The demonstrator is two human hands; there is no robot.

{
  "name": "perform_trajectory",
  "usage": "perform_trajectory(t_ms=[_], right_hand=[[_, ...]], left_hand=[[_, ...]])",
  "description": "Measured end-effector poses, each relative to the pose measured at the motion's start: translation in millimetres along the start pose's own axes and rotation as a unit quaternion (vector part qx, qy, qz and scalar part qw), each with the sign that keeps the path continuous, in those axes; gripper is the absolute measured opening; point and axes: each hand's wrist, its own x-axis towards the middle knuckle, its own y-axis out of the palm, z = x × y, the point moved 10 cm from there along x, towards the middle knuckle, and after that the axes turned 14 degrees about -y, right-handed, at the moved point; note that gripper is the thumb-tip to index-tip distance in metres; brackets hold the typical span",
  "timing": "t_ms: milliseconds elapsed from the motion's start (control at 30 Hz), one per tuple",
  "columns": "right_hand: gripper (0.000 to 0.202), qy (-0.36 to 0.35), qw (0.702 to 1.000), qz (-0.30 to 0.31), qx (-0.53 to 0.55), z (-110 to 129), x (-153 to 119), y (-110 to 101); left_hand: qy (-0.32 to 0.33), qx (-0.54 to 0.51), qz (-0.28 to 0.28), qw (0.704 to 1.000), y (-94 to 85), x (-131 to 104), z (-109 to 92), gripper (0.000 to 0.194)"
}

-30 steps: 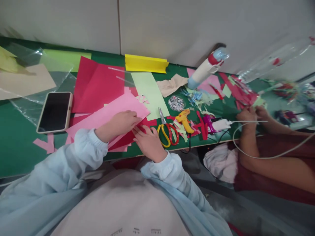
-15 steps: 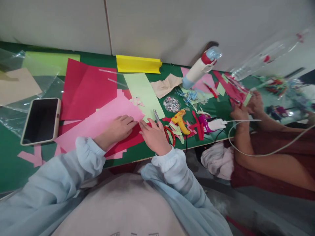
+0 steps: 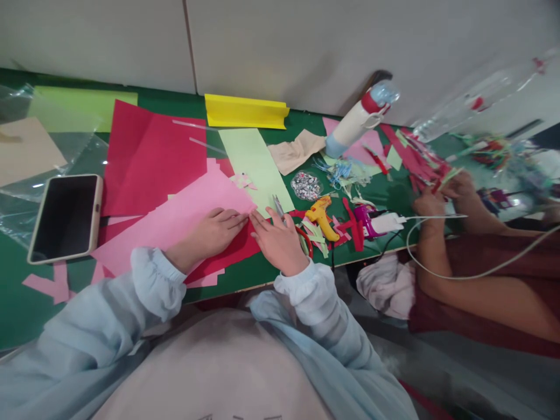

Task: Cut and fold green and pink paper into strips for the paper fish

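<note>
A long sheet of pink paper (image 3: 175, 219) lies slantwise over red sheets. Across its right part rests my left hand (image 3: 216, 232), fingers together and bent at the paper's right end, thumb hidden. My right hand (image 3: 280, 242) meets it there, its fingertips closed on the paper's right corner. Beside and partly beneath my right hand is a pair of red-handled scissors (image 3: 308, 242); their blades point away from me, and whether my hand holds them is hidden. Just beyond the corner, a pale green sheet (image 3: 258, 160) carries small pink scraps (image 3: 244, 181).
A phone (image 3: 65, 216) lies left. To the right are a yellow glue gun (image 3: 324, 217), paper strips (image 3: 318, 238), a bag of beads (image 3: 306, 185) and a drink bottle (image 3: 359, 119). A co-worker's hands (image 3: 444, 195) hold strips; a white cable (image 3: 413, 251) loops by that arm.
My hands stay at the pink sheet's right end, with my fingertips shifting only slightly. The view has moved a little. The co-worker's hands have shifted their strips.
</note>
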Motion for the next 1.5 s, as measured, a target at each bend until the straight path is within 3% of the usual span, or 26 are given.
perform_trajectory(t_ms=[500,800,1033,1500], right_hand=[[0.048,-0.001,1.0,0.0,0.004,-0.4,4.2,2.1],[0.048,0.003,1.0,0.003,0.006,-2.1,1.2,3.9],[0.049,0.002,1.0,0.01,0.008,3.7,0.3,1.6],[0.049,-0.003,1.0,0.015,0.013,6.1,1.6,5.3]], left_hand=[[0.0,0.016,0.005,1.0,1.1,-0.7,-2.9,0.037],[-0.014,0.002,-0.035,0.999,-6.3,-6.4,1.4,0.034],[-0.035,-0.061,-0.026,0.997,-8.4,-5.1,5.1,0.037],[-0.046,-0.051,-0.019,0.997,-3.8,-5.9,4.8,0.04]])
